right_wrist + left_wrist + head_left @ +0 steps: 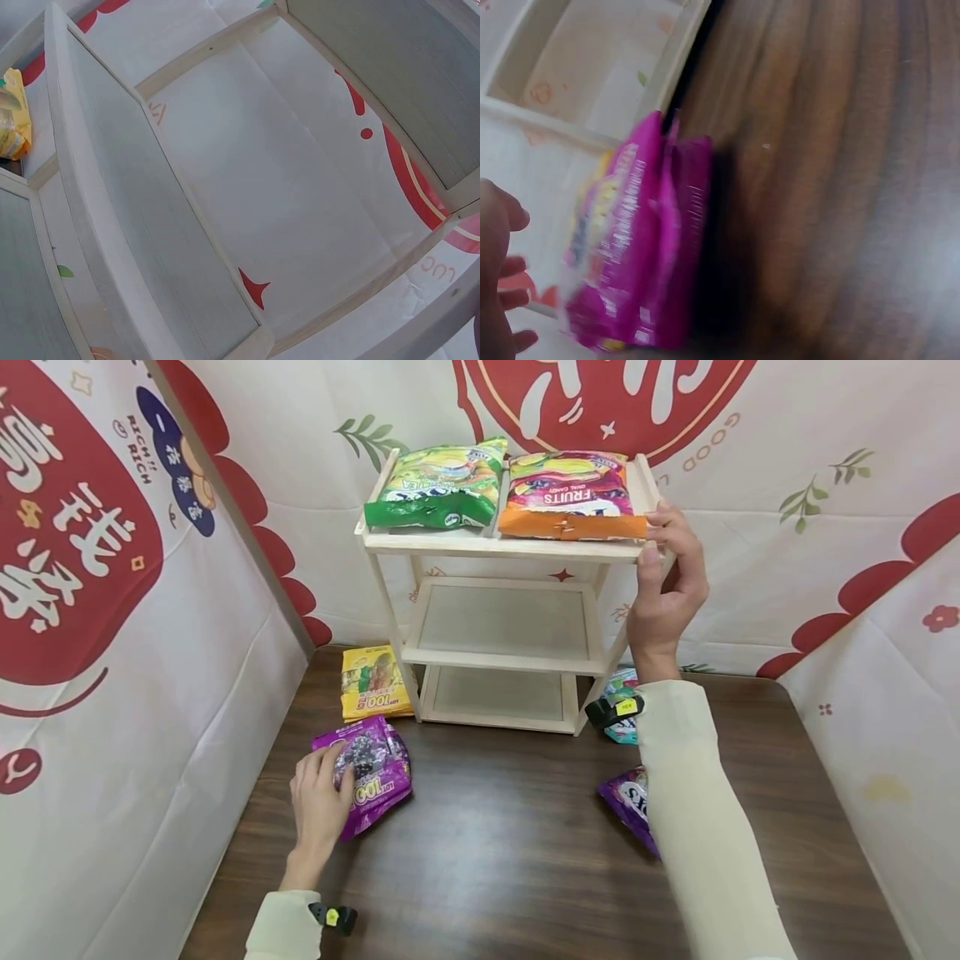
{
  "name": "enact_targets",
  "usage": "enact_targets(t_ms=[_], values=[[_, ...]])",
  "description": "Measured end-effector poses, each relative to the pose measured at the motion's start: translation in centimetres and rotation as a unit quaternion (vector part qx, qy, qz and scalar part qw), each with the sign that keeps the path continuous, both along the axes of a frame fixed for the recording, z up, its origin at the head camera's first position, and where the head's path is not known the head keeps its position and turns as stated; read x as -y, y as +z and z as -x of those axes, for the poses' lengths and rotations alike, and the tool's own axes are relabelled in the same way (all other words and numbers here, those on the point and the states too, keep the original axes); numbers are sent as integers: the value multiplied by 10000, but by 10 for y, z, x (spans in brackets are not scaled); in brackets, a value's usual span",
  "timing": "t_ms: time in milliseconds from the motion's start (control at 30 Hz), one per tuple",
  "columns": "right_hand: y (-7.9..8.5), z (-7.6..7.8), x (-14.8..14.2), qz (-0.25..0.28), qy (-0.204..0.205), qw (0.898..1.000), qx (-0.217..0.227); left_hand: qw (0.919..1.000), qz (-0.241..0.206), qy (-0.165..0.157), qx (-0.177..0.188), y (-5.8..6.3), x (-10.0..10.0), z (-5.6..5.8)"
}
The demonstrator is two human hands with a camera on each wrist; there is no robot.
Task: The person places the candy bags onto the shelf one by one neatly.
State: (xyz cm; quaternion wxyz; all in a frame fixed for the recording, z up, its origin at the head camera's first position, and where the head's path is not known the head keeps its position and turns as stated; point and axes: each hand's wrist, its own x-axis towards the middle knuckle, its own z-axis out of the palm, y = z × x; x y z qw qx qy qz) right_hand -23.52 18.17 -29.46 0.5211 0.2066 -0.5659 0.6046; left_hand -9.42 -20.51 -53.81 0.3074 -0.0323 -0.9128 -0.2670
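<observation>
My left hand reaches over a purple candy bag, with grape-like fruit printed on it, lying on the table. Its fingers are loosely spread; in the left wrist view they stand just apart from the bag. My right hand grips the front right corner of a small white three-tier shelf, thumb at the front rail and fingertips beside the orange edge of a fruit candy bag. That bag lies on the top tier beside a green candy bag.
Behind the shelf's left leg lies a yellow candy bag. A teal bag and another purple bag lie to the right, partly hidden by my right arm. Printed cloth walls in the dark wooden table.
</observation>
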Motion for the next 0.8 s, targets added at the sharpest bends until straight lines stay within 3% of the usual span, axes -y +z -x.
enact_targets(t_ms=[133, 267, 800], values=[[0, 0, 0, -32, -1, 10000, 3, 9967, -73, 432, 677, -13, 1, -4], [0, 1, 0, -79, -7, 10000, -16, 9904, -94, 603, 1238, -18, 0, -7], [0, 0, -2, -121, -22, 9999, -48, 9806, -220, 559, 1866, -15, -9, -6]])
